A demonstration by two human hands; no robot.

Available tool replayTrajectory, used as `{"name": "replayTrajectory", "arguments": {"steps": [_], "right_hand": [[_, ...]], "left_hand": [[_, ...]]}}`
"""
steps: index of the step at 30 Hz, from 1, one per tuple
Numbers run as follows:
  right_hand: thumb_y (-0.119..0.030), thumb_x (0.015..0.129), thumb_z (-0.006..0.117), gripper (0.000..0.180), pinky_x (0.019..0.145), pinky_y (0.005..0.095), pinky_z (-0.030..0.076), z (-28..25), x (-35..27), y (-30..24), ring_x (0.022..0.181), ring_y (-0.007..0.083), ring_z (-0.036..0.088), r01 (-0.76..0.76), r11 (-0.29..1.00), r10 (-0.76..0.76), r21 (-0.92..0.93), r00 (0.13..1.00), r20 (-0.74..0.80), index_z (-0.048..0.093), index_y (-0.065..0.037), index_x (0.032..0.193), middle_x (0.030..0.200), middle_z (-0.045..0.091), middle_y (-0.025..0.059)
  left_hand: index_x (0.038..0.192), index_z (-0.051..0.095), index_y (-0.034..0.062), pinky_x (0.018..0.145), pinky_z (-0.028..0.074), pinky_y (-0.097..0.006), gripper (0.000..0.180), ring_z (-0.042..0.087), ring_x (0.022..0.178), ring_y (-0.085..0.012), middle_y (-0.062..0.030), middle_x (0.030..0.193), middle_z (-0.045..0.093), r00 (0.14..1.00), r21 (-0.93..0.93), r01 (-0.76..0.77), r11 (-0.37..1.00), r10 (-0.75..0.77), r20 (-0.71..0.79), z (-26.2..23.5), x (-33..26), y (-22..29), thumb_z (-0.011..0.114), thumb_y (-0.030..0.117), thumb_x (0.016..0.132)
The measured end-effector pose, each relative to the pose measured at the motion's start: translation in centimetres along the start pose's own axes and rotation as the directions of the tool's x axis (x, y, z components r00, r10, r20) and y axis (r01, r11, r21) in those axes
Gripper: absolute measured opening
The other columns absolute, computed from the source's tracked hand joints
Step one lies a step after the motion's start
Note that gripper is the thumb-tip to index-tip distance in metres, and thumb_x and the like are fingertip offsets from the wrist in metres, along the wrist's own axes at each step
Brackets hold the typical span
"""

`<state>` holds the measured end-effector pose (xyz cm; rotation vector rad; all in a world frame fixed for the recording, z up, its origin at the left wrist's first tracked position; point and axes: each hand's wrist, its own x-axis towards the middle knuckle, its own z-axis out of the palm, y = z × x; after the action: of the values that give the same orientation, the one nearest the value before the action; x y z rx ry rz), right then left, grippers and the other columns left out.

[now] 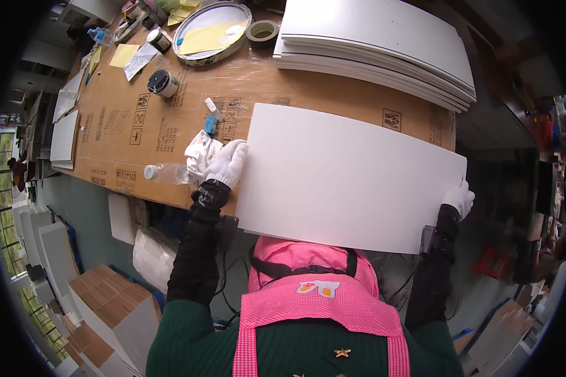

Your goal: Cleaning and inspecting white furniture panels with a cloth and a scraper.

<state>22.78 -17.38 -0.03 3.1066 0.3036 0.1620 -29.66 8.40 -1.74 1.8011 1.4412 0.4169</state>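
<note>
A white rectangular panel [352,179] lies flat across the near side of the cardboard-covered table, its front edge close to my apron. My left hand [227,163], in a white glove, grips the panel's left edge. At the opposite end, my gloved right hand [460,200] closes round the right edge, its fingers partly hidden. Just left of my left hand is a crumpled white cloth [201,152], with a clear plastic bottle [168,173] lying beside it. A small blue object [211,124] sits beyond the cloth.
Several white panels [374,44] are stacked at the table's far right. A tape roll [261,31], a round lid [192,53] with yellow sheets, and a black-topped jar [162,83] stand on the cardboard [116,141]. Stacked boards [110,292] stand on the floor at left.
</note>
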Motion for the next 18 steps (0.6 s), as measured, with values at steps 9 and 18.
{"name": "replayTrajectory", "arguments": {"steps": [9,18], "right_hand": [[-0.040,0.098,0.039,0.043,0.091,0.0492,0.049,1.8,-0.6,0.2,0.106,0.0436,0.061,0.136,0.911,-0.150,0.389,0.989,0.005,0.065,-0.008,0.113,0.113,0.065,0.0245],[-0.035,0.103,0.041,0.045,0.088,0.0379,0.046,-16.0,5.8,-0.8,0.099,0.0311,0.064,0.334,0.468,-0.110,0.818,0.940,-0.322,0.064,0.003,0.111,0.105,0.069,0.0174]], "left_hand": [[0.118,0.067,-0.0050,0.085,0.050,-0.029,0.066,0.063,0.092,-0.0151,-0.0073,0.105,0.071,0.923,-0.141,0.309,0.941,-0.332,-0.194,-5.1,3.2,-2.0,0.057,0.056,0.096],[0.144,0.040,0.0054,0.076,0.056,-0.039,0.060,0.069,0.092,-0.0275,-0.0163,0.112,0.067,0.792,0.365,-0.017,0.931,0.235,-0.564,-12.7,6.1,5.8,0.055,0.042,0.098]]}}
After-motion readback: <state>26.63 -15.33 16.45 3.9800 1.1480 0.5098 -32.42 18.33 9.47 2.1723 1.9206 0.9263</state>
